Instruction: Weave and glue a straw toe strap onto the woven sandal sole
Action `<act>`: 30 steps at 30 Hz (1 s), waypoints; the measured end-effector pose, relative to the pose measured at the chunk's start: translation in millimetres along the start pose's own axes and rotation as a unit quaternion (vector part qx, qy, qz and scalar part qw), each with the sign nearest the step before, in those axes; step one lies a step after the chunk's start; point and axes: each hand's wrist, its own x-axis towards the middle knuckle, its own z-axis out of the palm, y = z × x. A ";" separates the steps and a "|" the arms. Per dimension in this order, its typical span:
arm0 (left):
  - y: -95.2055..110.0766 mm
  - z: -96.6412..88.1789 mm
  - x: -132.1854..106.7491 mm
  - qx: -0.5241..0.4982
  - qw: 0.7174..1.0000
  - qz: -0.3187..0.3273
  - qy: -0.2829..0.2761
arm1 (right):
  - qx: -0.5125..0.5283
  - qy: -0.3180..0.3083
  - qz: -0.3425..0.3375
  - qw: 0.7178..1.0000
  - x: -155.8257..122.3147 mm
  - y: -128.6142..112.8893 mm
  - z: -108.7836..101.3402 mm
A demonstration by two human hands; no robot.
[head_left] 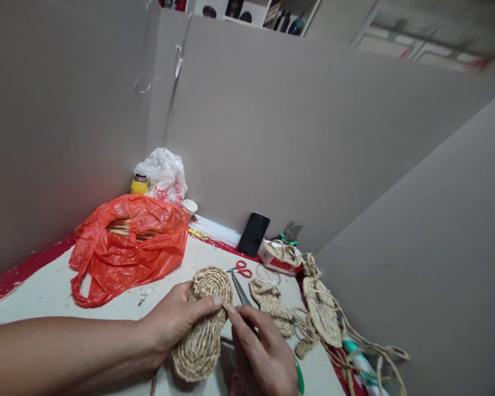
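My left hand (pixel 177 319) grips a woven straw shoe sole (pixel 202 341), long and rounded, coiled from twisted cord. Its thumb presses on the top face near the right edge. At that edge, the fingertips of my right hand (pixel 264 346) pinch the straw cord (pixel 226 307). A pointed metal blade (pixel 241 289) shows beside my right fingers, and a green handle (pixel 300 378) shows behind that hand. Whether this tool is held or lies on the table cannot be made out. Small red-handled scissors (pixel 241 268) lie just beyond the sole.
An orange plastic bag (pixel 132 253) with straw strips stands at left. Behind are a white bag (pixel 165 170), a yellow jar (pixel 139 185), a white cup (pixel 190 207) and a phone (pixel 253 234). More woven pieces (pixel 322 308) and loose cord (pixel 379 352) lie right, near green-handled pruners (pixel 291 234).
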 end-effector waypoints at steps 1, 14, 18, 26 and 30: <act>1.1 0.3 0.0 0.003 1.000 0.000 0.004 | 0.014 0.003 0.001 1.000 2.0 -1.3 -0.3; -0.5 -2.5 4.7 0.083 0.996 0.015 0.014 | 0.392 -0.047 0.506 0.767 28.2 -7.6 -4.6; -7.5 -6.0 7.9 0.097 0.995 0.024 -0.028 | 0.437 -0.113 0.519 0.725 27.6 -3.5 -0.1; 24.6 -32.1 19.4 0.334 0.939 -0.015 -0.084 | 0.411 -0.112 0.541 0.725 34.1 10.1 -10.6; 52.1 -39.7 10.7 0.577 0.801 0.156 -0.037 | 0.399 -0.142 0.546 0.723 34.6 13.3 -11.1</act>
